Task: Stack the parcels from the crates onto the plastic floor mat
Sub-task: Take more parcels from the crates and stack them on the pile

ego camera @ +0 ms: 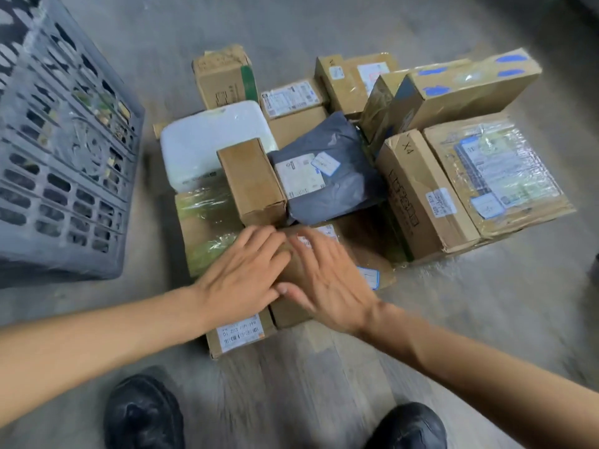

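Left hand (243,277) and right hand (327,280) lie flat with fingers straight and spread, clasping nothing. Both rest on a small brown cardboard parcel (290,314) at the 6 o'clock edge of the parcel pile. The grey slotted plastic crate (64,157) stands apart at the pile's 9 o'clock. A grey plastic mailer bag (337,186) lies mid-pile.

A handwritten "X4" stood on the top of the long cardboard box (421,202), just right of the grey mailer bag (337,189). Printed shipping labels sat on that bag, on the nearest box (241,335) and on the film-wrapped box (499,176) at the right. Their print was too blurred to read.
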A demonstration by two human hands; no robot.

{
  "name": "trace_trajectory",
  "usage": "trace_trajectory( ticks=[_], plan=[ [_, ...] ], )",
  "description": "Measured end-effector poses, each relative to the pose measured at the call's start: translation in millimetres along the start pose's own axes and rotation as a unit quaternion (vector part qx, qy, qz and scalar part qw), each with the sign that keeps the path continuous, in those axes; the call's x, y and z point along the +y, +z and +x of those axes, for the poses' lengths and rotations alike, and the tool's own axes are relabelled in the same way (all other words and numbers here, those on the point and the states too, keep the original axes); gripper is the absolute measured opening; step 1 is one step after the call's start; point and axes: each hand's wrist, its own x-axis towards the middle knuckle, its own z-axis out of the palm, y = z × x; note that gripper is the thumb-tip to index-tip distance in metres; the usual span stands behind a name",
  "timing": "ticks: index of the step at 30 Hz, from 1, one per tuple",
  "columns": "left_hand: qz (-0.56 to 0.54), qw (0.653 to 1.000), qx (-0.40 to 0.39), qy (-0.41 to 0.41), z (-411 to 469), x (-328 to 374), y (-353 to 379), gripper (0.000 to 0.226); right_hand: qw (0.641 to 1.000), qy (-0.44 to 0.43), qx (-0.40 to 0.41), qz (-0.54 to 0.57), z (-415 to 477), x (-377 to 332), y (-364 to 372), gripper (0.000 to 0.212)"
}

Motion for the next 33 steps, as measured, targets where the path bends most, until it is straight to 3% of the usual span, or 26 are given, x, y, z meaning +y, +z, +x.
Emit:
trace_trajectory(
  ticks=[7, 12, 18, 26, 33],
  plan=[
    [0.06, 0.994, -0.057, 0.071, -20, 7, 23, 0.039, 0.988, -0.137, -0.058, -0.029, -10, 1, 44, 0.046],
    [0.084, 0.987, -0.1, 0.09, -17, 9, 43, 0.045, 0.967, -0.207, -0.135, -0.058, -8, 13, 63, 0.065],
    [0.03, 0.992, -0.106, 0.058, -18, 15, 52, 0.045, 0.957, -0.191, -0.169, -0.136, -9, 19, 65, 0.085],
    [-0.018, 0.996, -0.083, 0.021, -22, 27, 59, 0.056, 0.964, -0.187, -0.146, -0.117, -9, 30, 55, 0.073],
    [-0.037, 0.997, -0.052, 0.033, -24, 23, 58, 0.048, 0.966, -0.199, -0.133, -0.101, -9, 31, 48, 0.072]
  ],
)
